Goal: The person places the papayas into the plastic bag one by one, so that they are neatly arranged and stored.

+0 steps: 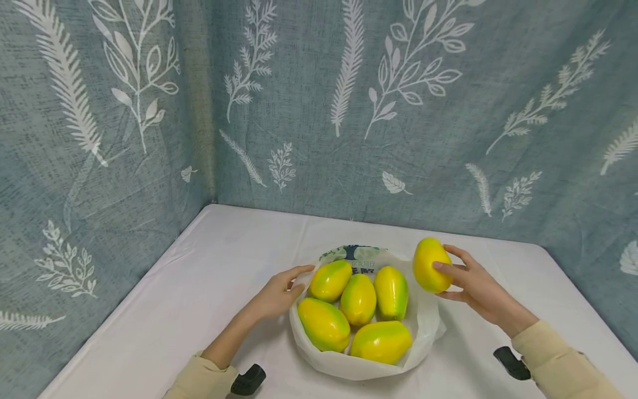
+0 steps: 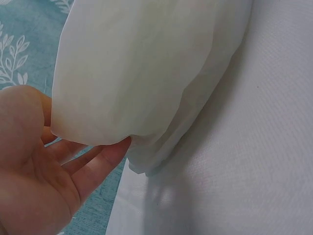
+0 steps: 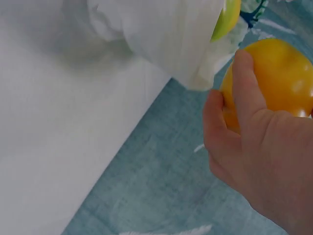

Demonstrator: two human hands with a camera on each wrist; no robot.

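A white plastic bag [image 1: 344, 367] stands with its mouth wide open and holds several yellow-green mangoes [image 1: 358, 300]. At its left rim, my left hand [image 1: 277, 293] grips the edge of the bag, fingers against the outer side in the left wrist view. My right hand [image 1: 479, 285] holds another mango [image 1: 430, 266] between thumb and fingers, up beside the bag's right rim. This mango [image 3: 276, 73] shows a plain yellow side in the right wrist view, apart from the mangoes in the bag.
The bag rests on a table with a white cloth [image 1: 239, 238]. Blue-grey curtains [image 1: 309, 111] with white leaf prints rise behind the table and along its sides. Dark printing marks the bag's far inner wall.
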